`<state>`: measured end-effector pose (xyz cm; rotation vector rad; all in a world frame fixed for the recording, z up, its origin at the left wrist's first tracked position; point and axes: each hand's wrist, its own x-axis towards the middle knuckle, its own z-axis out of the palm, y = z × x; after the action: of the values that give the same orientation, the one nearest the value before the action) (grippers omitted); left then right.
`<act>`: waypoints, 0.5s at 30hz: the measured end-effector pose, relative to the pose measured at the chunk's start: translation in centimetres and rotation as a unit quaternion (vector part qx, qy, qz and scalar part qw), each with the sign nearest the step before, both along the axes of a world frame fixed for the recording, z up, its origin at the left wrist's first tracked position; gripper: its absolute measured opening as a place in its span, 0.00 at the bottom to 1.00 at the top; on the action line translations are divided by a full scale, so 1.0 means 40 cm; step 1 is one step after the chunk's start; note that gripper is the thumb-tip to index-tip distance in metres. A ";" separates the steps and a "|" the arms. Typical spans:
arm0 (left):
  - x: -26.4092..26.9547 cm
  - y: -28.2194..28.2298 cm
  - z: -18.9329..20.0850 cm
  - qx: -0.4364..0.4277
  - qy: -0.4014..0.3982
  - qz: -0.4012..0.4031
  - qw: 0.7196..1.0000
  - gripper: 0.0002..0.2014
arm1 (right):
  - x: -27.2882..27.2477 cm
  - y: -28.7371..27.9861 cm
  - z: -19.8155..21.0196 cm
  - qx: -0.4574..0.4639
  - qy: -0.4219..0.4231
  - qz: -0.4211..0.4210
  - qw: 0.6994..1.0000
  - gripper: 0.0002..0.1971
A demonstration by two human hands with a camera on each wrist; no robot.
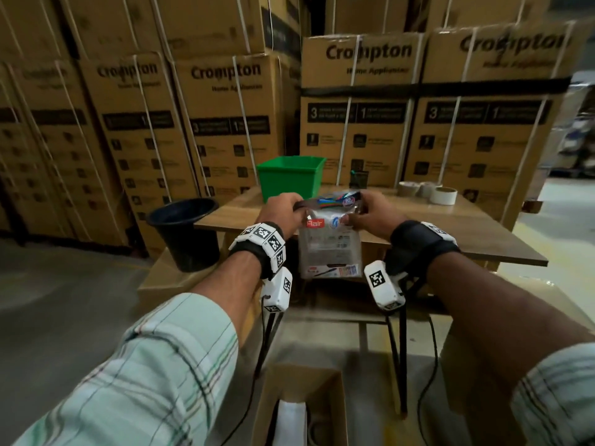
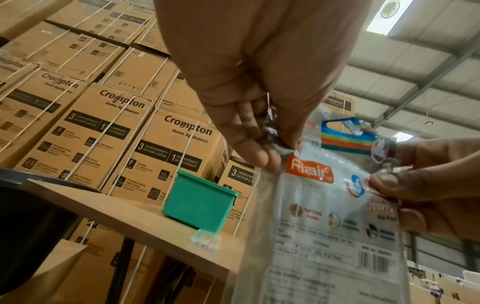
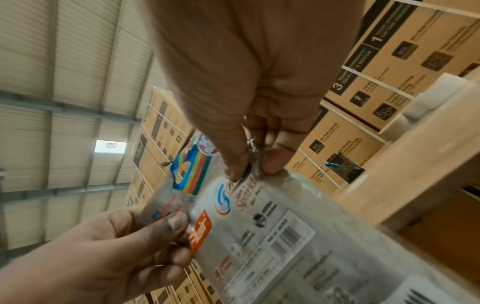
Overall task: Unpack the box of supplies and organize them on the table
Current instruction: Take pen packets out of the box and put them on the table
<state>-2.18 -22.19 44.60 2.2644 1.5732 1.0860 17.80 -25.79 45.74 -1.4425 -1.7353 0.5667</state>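
A clear plastic packet of Flair gel pens (image 1: 330,249) hangs upright in the air in front of the wooden table (image 1: 418,233). My left hand (image 1: 283,209) pinches its top left corner and my right hand (image 1: 370,210) pinches its top right corner. The left wrist view has my left hand (image 2: 275,152) pinching the packet (image 2: 324,236) at its edge. In the right wrist view my right hand (image 3: 249,168) pinches the packet (image 3: 272,236) near the printed header. An open cardboard box (image 1: 325,391) stands on the floor below, with a white item (image 1: 291,420) inside.
A green bin (image 1: 289,178) stands at the table's back left, a dark pen holder (image 1: 360,178) behind the packet, and tape rolls (image 1: 442,194) at the back right. A black bucket (image 1: 186,233) sits on a carton left of the table. Stacked cartons wall the far side.
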 end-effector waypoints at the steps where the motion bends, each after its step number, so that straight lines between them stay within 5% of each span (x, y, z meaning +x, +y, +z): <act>1: 0.004 0.013 0.014 0.006 -0.018 -0.008 1.000 0.03 | 0.006 0.014 0.017 0.007 -0.005 -0.004 1.000 0.14; 8: 0.054 0.088 0.097 0.091 -0.069 -0.034 0.993 0.06 | 0.044 0.108 0.085 0.168 -0.085 -0.085 0.979 0.08; 15: 0.104 0.193 0.002 0.067 -0.042 -0.051 0.996 0.13 | 0.097 0.240 -0.027 0.153 -0.095 -0.136 0.974 0.06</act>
<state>1.97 -14.47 44.69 2.3204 1.3756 1.2760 21.69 -16.18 44.66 -1.5113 -1.6436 0.0130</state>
